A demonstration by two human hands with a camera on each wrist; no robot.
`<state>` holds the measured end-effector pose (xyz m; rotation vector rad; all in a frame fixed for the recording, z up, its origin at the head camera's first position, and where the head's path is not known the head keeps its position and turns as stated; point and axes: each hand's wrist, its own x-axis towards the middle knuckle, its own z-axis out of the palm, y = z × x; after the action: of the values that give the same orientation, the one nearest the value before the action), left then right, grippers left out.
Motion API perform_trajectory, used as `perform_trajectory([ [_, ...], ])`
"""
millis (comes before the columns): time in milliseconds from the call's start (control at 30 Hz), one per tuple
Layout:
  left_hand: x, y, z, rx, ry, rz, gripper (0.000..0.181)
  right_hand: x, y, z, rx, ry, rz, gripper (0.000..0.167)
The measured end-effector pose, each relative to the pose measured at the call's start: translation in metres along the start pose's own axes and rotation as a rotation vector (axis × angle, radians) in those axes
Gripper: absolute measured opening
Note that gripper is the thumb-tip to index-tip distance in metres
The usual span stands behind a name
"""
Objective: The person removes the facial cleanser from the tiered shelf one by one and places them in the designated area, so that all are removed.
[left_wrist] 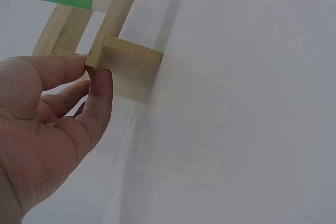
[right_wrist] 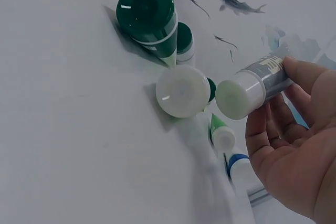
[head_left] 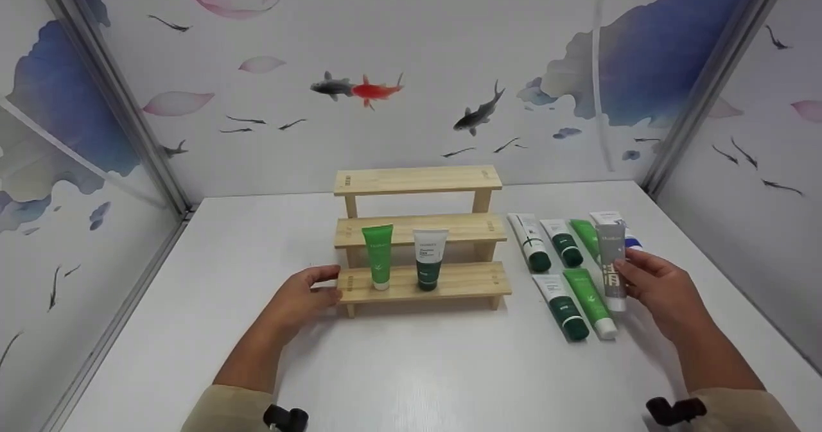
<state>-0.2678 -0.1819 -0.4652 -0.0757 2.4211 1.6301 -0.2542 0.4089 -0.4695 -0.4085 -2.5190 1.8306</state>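
Note:
My left hand (head_left: 307, 297) pinches the left end of the lowest step of a wooden three-step display stand (head_left: 417, 180); in the left wrist view thumb and fingers (left_wrist: 100, 93) sit above and below the board's corner. On that step a green tube (head_left: 377, 255) and a white and dark green tube (head_left: 429, 259) stand upright on their caps. Off to the right, my right hand (head_left: 661, 291) holds a grey tube (head_left: 611, 259) with its white cap down, above other tubes. The right wrist view shows this grey tube (right_wrist: 268, 74) between thumb and fingers.
Several tubes lie right of the stand, among them a white and dark green tube (head_left: 562, 307), a green tube (head_left: 589, 303) and a blue-banded white tube (head_left: 632, 242). White panels (head_left: 411, 130) with painted fish enclose the white table (head_left: 411, 368) at the back and sides.

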Motion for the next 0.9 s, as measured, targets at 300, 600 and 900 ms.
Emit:
perform_trajectory([
  [300, 0.002, -0.001, 0.000, 0.003, 0.007, -0.012, 0.054, 0.004, 0.014, -0.017, -0.070, -0.075, 0.075, 0.086],
  [600, 0.001, 0.001, 0.000, 0.004, 0.008, -0.019, 0.055, 0.008, 0.022, -0.026, -0.050, -0.123, 0.166, 0.089],
  [900, 0.001, 0.001, 0.000, 0.002, 0.000, -0.017, 0.055, 0.009, 0.025, -0.027, -0.124, -0.124, 0.182, 0.090],
])
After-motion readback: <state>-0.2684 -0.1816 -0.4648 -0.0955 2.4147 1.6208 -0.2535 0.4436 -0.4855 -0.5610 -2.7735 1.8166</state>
